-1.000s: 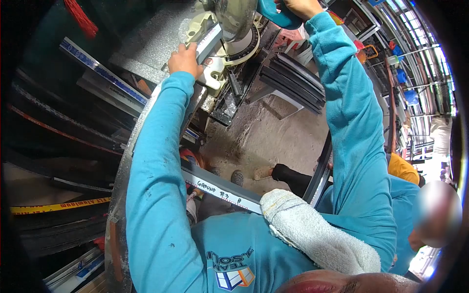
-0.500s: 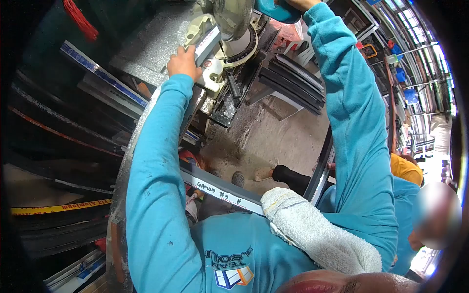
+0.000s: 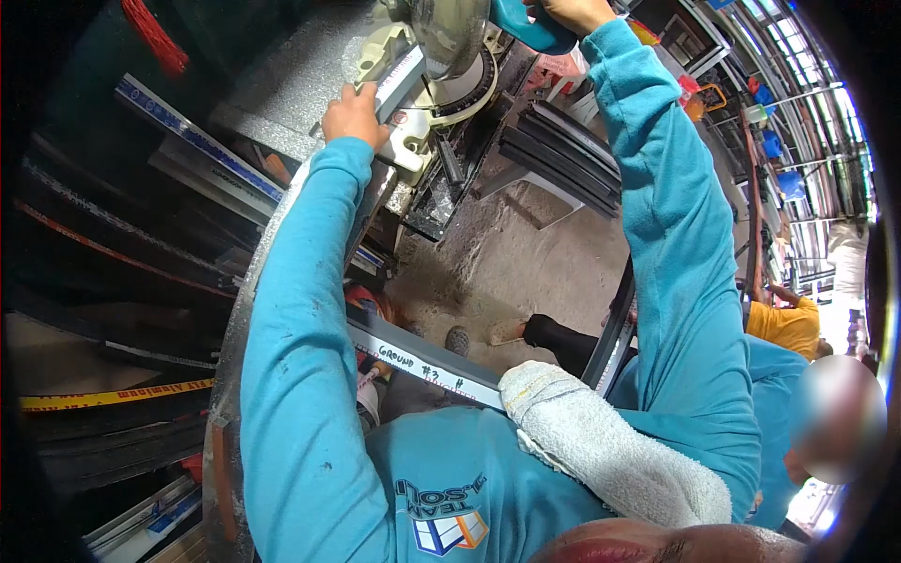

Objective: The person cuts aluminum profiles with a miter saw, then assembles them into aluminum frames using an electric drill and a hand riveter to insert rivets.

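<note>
My left hand (image 3: 354, 116) is closed round a grey metal profile (image 3: 402, 80) with a white printed strip. The profile lies on the cream-coloured base of a miter saw (image 3: 413, 145), its far end beside the clear blade guard (image 3: 449, 36). At the top edge, my right hand (image 3: 574, 11) is closed on the saw's teal handle (image 3: 533, 26); part of this grip is cut off by the frame. The blade is not plainly visible.
A dark profile marked "GROUND #3 H" (image 3: 422, 364) crosses below my chest, near a white terry cloth (image 3: 601, 436). Dark profiles (image 3: 561, 155) are stacked right of the saw. One person in a yellow shirt (image 3: 784, 324) and another in teal (image 3: 779, 413) are at right.
My right hand and the saw handle have shifted slightly; the left hand and its profile stay put. The person in yellow at right has moved and now shows a bent arm.
</note>
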`<state>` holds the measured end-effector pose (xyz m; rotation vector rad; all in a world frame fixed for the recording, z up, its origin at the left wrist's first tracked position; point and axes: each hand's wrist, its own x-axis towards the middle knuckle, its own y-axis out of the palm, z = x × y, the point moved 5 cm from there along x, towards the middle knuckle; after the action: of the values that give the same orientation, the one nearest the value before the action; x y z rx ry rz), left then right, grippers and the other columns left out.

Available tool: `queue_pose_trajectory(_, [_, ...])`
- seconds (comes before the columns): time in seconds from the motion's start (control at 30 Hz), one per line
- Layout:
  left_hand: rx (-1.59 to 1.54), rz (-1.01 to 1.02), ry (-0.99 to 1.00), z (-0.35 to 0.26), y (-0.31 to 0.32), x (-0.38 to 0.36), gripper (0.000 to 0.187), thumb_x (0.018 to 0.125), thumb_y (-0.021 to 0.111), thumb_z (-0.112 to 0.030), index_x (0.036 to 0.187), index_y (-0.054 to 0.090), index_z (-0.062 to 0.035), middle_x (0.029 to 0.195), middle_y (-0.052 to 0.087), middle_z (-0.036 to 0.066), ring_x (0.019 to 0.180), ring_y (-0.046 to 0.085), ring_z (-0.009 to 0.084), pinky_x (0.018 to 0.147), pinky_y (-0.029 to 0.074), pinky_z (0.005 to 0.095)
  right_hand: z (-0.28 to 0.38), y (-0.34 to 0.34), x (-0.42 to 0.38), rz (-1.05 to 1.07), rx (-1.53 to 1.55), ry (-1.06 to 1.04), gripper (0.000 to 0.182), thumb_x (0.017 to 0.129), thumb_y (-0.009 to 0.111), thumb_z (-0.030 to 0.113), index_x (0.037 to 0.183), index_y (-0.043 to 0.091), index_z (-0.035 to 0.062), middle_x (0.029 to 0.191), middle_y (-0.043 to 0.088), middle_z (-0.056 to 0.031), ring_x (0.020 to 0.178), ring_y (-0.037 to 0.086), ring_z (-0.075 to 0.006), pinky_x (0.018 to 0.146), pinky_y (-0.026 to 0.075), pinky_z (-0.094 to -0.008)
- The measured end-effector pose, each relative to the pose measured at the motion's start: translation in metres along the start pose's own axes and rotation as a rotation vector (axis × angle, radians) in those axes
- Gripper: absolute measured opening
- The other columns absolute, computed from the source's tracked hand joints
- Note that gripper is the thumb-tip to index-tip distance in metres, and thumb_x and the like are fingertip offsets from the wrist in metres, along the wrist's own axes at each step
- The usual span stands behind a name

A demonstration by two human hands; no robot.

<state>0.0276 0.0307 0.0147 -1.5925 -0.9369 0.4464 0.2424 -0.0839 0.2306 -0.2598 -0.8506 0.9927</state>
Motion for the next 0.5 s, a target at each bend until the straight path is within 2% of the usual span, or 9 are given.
queue_pose_trajectory(0.1, [0.000, 0.001, 0.000, 0.000, -0.001, 0.000, 0.061, 0.066, 0.079, -0.022, 0.122, 0.053, -0.0208, 0.114, 0.055, 0.013, 0.100, 0.061, 0.0365, 0.084, 0.052, 0.0452, -0.005, 0.003, -0.002, 0.014, 0.067, 0.041, 0.084, 0.072, 0.055, -0.002, 0.149, 0.023, 0.0111, 0.126, 0.054, -0.0152, 0.084, 0.060, -0.0185, 0.071, 0.050, -0.0269])
queue_pose_trajectory(0.2, [-0.003, 0.000, -0.002, 0.000, 0.000, 0.000, 0.062, 0.065, 0.078, -0.022, 0.122, 0.053, -0.0207, 0.114, 0.055, 0.013, 0.099, 0.061, 0.0363, 0.084, 0.052, 0.0450, -0.010, 0.003, -0.003, -0.024, 0.050, -0.025, 0.085, 0.072, 0.055, -0.004, 0.149, 0.023, 0.0120, 0.127, 0.053, -0.0141, 0.082, 0.059, -0.0165, 0.070, 0.049, -0.0255])
queue_pose_trajectory(0.3, [-0.009, -0.004, 0.006, 0.002, 0.001, 0.000, 0.062, 0.065, 0.078, -0.022, 0.122, 0.054, -0.0208, 0.114, 0.055, 0.013, 0.099, 0.061, 0.0360, 0.084, 0.052, 0.0448, -0.004, 0.006, -0.012, -0.022, 0.073, 0.060, 0.086, 0.072, 0.056, -0.004, 0.150, 0.024, 0.0126, 0.128, 0.052, -0.0130, 0.081, 0.058, -0.0150, 0.069, 0.048, -0.0246])
queue_pose_trajectory(0.43, [0.001, -0.009, 0.009, 0.001, 0.001, 0.000, 0.063, 0.065, 0.078, -0.023, 0.123, 0.053, -0.0210, 0.114, 0.055, 0.013, 0.099, 0.061, 0.0359, 0.084, 0.052, 0.0447, -0.011, 0.011, -0.020, -0.042, 0.093, -0.022, 0.087, 0.071, 0.056, -0.005, 0.150, 0.023, 0.0134, 0.128, 0.052, -0.0119, 0.078, 0.057, -0.0142, 0.066, 0.047, -0.0238])
queue_pose_trajectory(0.5, [0.003, -0.008, 0.010, 0.001, 0.001, 0.000, 0.063, 0.065, 0.077, -0.023, 0.124, 0.053, -0.0209, 0.114, 0.056, 0.013, 0.099, 0.061, 0.0360, 0.084, 0.052, 0.0446, -0.016, 0.013, -0.029, -0.015, 0.084, 0.100, 0.087, 0.071, 0.056, -0.005, 0.150, 0.024, 0.0132, 0.128, 0.052, -0.0106, 0.080, 0.057, -0.0148, 0.067, 0.047, -0.0237])
